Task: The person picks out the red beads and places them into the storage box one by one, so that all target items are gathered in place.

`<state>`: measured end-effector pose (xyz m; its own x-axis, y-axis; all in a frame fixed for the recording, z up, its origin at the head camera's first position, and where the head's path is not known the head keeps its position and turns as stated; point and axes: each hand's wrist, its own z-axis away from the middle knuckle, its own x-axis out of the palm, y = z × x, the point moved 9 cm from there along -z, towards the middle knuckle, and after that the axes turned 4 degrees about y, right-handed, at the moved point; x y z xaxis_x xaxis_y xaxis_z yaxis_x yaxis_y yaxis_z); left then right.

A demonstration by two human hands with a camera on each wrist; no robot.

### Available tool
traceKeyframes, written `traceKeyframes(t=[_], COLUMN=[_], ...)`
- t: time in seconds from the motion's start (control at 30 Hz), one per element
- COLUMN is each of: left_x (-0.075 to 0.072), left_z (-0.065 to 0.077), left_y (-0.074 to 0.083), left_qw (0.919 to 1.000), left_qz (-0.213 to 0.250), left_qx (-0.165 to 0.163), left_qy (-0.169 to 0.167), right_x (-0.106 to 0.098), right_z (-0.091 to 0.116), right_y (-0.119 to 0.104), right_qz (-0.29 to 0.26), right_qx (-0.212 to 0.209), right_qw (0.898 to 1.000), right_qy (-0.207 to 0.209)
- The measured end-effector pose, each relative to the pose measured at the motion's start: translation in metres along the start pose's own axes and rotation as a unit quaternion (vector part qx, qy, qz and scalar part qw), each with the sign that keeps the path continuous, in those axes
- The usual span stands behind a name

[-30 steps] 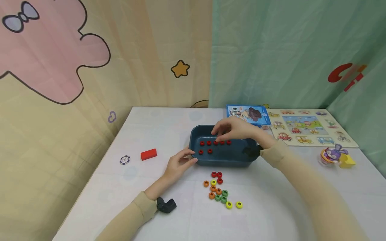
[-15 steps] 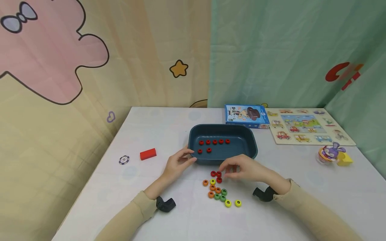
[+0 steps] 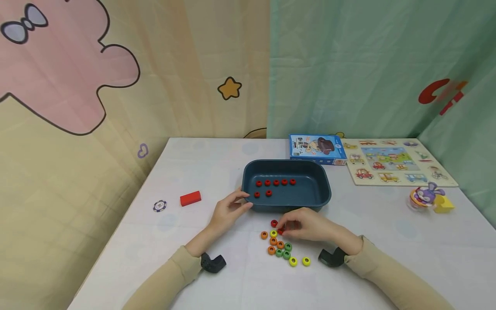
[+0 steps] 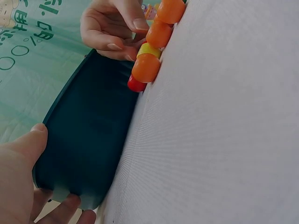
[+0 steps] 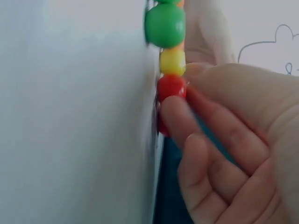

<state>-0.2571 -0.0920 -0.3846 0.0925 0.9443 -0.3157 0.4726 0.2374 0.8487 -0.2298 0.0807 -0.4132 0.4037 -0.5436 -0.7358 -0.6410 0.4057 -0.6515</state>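
Note:
A dark blue rectangular tray (image 3: 310, 191) holds several red beads (image 3: 276, 182) in two rows. My left hand (image 3: 228, 212) grips the tray's left end, thumb and fingers on either side of its wall in the left wrist view. In front of the tray lies a loose cluster of red, orange, yellow and green beads (image 3: 273, 241). My right hand (image 3: 310, 224) is down at the cluster's upper right, pinching a red bead (image 5: 171, 87) between thumb and fingertip. Its fingers partly cover the neighbouring red bead.
Left of the tray lie a red block (image 3: 190, 198) and a poker chip (image 3: 159, 206). Behind it sits a blue box (image 3: 317, 148) beside a wooden picture puzzle board (image 3: 387, 163). A purple bunny figure (image 3: 426, 196) and a yellow block (image 3: 443, 205) are at the right.
My right hand has come from over the tray down to the beads in front of it, then slightly left onto the red ones. The left hand stays on the tray.

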Motion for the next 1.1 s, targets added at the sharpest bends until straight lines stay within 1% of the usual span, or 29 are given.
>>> traceKeyframes(t=[0.17,0.4,0.63,0.77,0.87,0.97,1.03,1.1], left_x=[0.0,-0.001,0.0,0.0,0.0,0.0,0.0,0.0], left_z=[0.0,0.0,0.0,0.0,0.0,0.0,0.0,0.0], left_y=[0.002,0.003,0.002,0.001,0.001,0.001,0.001,0.0], left_qw=[1.0,1.0,1.0,1.0,1.0,1.0,1.0,1.0], left_qz=[0.001,0.0,0.0,0.004,0.007,0.006,0.005,0.003], left_qx=[0.001,0.002,0.002,0.001,0.001,0.003,0.004,0.006], left_qy=[-0.001,0.001,-0.005,-0.006,-0.006,-0.005,-0.003,-0.001], right_x=[0.003,0.005,0.005,0.0,-0.013,-0.034,-0.051,-0.068], right_z=[0.0,-0.001,-0.001,-0.001,-0.002,-0.006,-0.011,-0.019], right_y=[0.004,0.007,0.001,-0.007,-0.018,-0.03,-0.036,-0.038], right_qz=[0.01,0.011,0.038,0.024,-0.009,-0.03,-0.026,-0.018], right_qx=[0.01,0.004,-0.017,-0.02,-0.029,-0.052,-0.064,-0.066], right_qw=[1.0,1.0,0.999,1.0,1.0,0.998,0.997,0.997], right_qy=[-0.003,0.001,0.003,-0.003,-0.001,0.01,0.02,0.027])
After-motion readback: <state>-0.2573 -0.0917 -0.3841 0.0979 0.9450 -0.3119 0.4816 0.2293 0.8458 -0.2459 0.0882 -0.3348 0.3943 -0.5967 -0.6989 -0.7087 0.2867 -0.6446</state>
